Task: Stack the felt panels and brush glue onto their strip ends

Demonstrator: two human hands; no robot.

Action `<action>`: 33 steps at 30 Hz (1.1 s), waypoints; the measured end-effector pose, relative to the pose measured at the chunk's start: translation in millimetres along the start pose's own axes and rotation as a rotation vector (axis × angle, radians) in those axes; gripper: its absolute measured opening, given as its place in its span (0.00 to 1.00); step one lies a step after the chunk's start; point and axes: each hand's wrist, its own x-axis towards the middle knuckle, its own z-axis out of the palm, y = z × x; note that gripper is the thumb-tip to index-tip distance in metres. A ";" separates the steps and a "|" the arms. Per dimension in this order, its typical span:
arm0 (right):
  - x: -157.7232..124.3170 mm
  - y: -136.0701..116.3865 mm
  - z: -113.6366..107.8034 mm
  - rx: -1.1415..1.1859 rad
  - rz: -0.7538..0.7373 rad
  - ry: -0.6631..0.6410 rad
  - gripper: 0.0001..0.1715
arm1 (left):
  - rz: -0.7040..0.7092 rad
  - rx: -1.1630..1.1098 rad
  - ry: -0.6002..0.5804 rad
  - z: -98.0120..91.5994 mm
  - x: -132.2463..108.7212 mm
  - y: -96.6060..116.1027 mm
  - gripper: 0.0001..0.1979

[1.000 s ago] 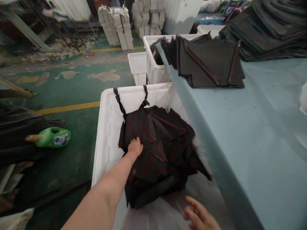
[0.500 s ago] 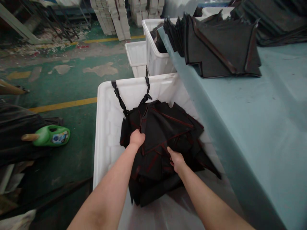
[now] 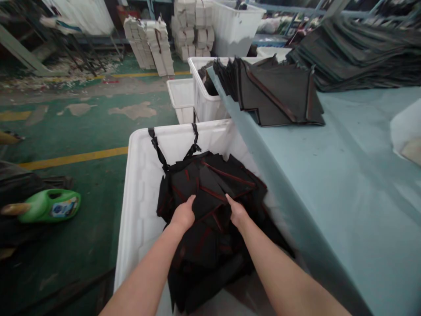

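Both hands reach into a large white plastic bin point(image 3: 126, 197) that holds a heap of black fabric pieces point(image 3: 197, 250) with dark red edging. A folded black fabric piece point(image 3: 210, 195) lies on top of the heap. My left hand point(image 3: 184, 214) is closed on its left edge, thumb on top. On its right edge my right hand point(image 3: 237, 211) pinches the cloth, thumb up and the other fingers under it. Knotted black straps point(image 3: 158, 149) hang over the bin's far rim.
To the right stands a table with a pale blue cover point(image 3: 315, 175), bearing a row of folded black pieces point(image 3: 276, 94) and a tall dark stack point(image 3: 358, 57). Further bins point(image 3: 210, 105) stand behind. A green jug point(image 3: 52, 205) lies at the left.
The view has tilted up a little. My left hand has shifted down the piece and now grips nearer its front edge. My right hand has moved up onto the same piece's right edge.
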 end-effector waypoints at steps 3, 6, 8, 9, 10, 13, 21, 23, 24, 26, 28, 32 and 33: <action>6.0 -13.7 3.9 0.081 -0.035 0.007 0.20 | -0.136 -0.140 0.084 -1.3 6.2 -5.6 0.32; -6.3 -26.8 11.6 0.125 -0.120 0.034 0.19 | -0.247 -0.258 0.133 -6.3 -0.5 -5.4 0.36; -30.0 -33.7 11.0 0.140 -0.166 -0.003 0.19 | -0.277 -0.333 0.099 -10.5 -16.7 -2.9 0.38; -45.9 -35.5 7.2 0.146 -0.179 -0.031 0.20 | -0.283 -0.373 0.035 -12.3 -28.1 -1.5 0.39; -63.3 -35.9 0.7 0.154 -0.186 -0.066 0.20 | -0.268 -0.404 -0.055 -13.7 -41.2 -0.3 0.40; -112.2 -26.6 -30.6 0.154 -0.142 -0.183 0.22 | -0.108 -0.269 -0.260 -10.8 -81.9 3.6 0.42; -142.1 22.7 -67.5 0.061 -0.052 -0.064 0.33 | 0.437 0.614 0.085 35.9 -99.6 30.8 0.38; -142.7 22.3 -63.8 -0.033 -0.140 -0.087 0.31 | 0.627 0.664 0.016 34.9 -91.9 41.0 0.33; -143.6 20.6 -62.5 -0.091 -0.183 -0.092 0.30 | 0.718 0.681 -0.030 31.4 -89.3 45.3 0.29; -147.3 15.8 -61.5 -0.186 -0.244 -0.109 0.27 | 0.852 0.721 -0.111 21.2 -88.4 50.5 0.22; -154.3 8.7 -61.0 -0.203 -0.291 -0.160 0.25 | 0.900 0.789 -0.129 10.4 -94.7 50.9 0.19; -186.1 -21.0 -67.7 -0.158 -0.443 -0.368 0.27 | 0.926 0.939 -0.090 -6.0 -133.7 51.2 0.18; -198.7 -32.6 -74.8 -0.147 -0.491 -0.442 0.29 | 0.944 0.958 -0.066 -10.0 -148.8 55.9 0.18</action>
